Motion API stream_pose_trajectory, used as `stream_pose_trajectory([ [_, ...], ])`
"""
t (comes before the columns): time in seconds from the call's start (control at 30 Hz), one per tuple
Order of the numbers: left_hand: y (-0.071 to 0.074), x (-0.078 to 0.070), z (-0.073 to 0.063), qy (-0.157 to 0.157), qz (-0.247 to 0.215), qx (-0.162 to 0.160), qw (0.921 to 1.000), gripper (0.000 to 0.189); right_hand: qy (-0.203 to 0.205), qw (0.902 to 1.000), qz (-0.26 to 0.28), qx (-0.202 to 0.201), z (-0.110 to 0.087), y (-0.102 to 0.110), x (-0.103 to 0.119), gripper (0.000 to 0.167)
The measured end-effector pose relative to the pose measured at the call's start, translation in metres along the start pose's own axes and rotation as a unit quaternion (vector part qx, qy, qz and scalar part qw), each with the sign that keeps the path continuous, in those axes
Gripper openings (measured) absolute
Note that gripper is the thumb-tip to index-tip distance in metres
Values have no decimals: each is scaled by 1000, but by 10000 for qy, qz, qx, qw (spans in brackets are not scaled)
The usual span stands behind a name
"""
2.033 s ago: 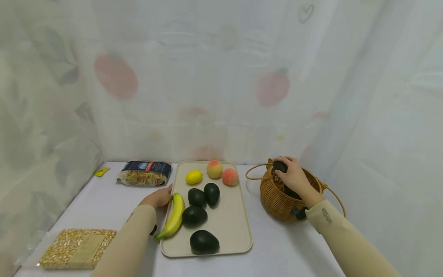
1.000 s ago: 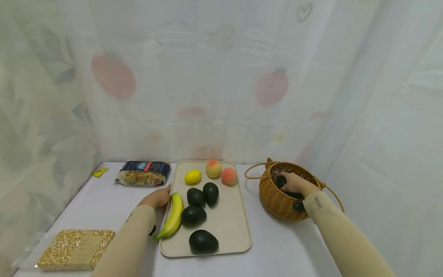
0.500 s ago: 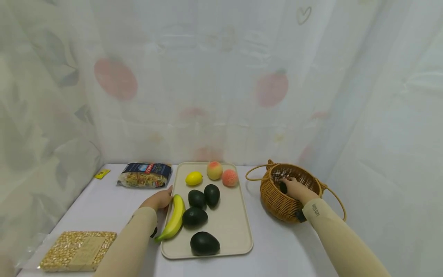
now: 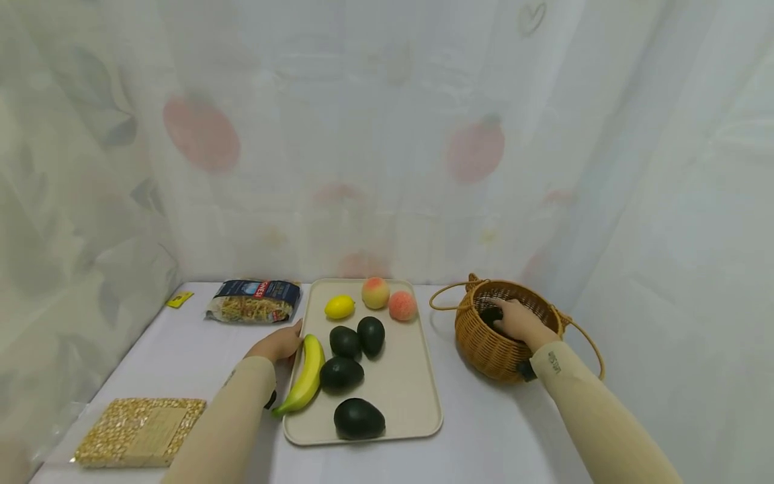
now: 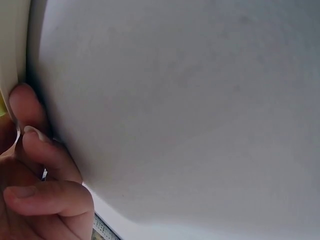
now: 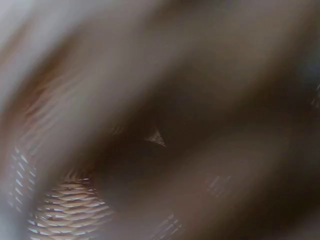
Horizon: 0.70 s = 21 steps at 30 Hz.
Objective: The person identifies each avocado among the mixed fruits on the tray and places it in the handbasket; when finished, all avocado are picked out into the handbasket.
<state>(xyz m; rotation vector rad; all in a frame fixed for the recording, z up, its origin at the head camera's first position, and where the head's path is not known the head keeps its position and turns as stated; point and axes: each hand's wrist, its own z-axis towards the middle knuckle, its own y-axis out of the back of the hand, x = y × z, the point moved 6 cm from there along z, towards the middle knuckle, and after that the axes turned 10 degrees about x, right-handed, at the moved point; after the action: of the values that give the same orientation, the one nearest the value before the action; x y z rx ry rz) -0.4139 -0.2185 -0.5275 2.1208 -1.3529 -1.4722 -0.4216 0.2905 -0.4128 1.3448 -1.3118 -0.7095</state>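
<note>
At the left of a cream tray [image 4: 402, 396], my left hand [image 4: 281, 344] grips the rim; the left wrist view shows its fingers [image 5: 55, 155] curled at the tray's edge. Beside it on the tray lies a banana [image 4: 307, 380]. My right hand [image 4: 520, 321] is down inside a wicker basket [image 4: 484, 346], its fingers and thumb around a dark green avocado [image 4: 491, 316]. The right wrist view is mostly blurred and dark, with some wicker weave [image 6: 70, 207] at lower left. The basket's floor is hidden by my hand and the near wall.
The tray also bears several avocados [image 4: 359, 419], a lemon [image 4: 340, 307] and two peaches [image 4: 375, 293]. A pasta bag [image 4: 254, 301] lies behind my left hand, and a pack of corn kernels [image 4: 139, 432] at front left. The basket's handles [image 4: 447, 297] stick out sideways. Curtains enclose the table.
My right hand has gone from the basket's rim down into it with an avocado, then risen slightly over the last half second. My left hand has stayed on the tray's edge.
</note>
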Motion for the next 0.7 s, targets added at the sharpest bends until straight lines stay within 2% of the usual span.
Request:
stream_pose_trajectory([
  [0.1,1,1,2,15,5,15,10000,64,-270,9980,167,-550,-2,16,3,59],
  [0.17,2,1,1,17,33,1,10000,64,-372,9927,400,-1077,-5,26,7,55],
  [0.3,3,0,0,46,46,0,10000,64,-223,9700,819,-2276,-19,40,28,44],
  [0.4,4,-1,-1,65,27,-6,10000,64,105,9531,898,-2889,-29,45,53,39],
  [0.5,4,-3,-1,84,-10,6,10000,64,411,9476,903,-3037,-34,43,79,37],
  [0.7,2,-4,-2,131,-101,48,9999,64,858,9539,795,-2765,-35,22,121,37],
])
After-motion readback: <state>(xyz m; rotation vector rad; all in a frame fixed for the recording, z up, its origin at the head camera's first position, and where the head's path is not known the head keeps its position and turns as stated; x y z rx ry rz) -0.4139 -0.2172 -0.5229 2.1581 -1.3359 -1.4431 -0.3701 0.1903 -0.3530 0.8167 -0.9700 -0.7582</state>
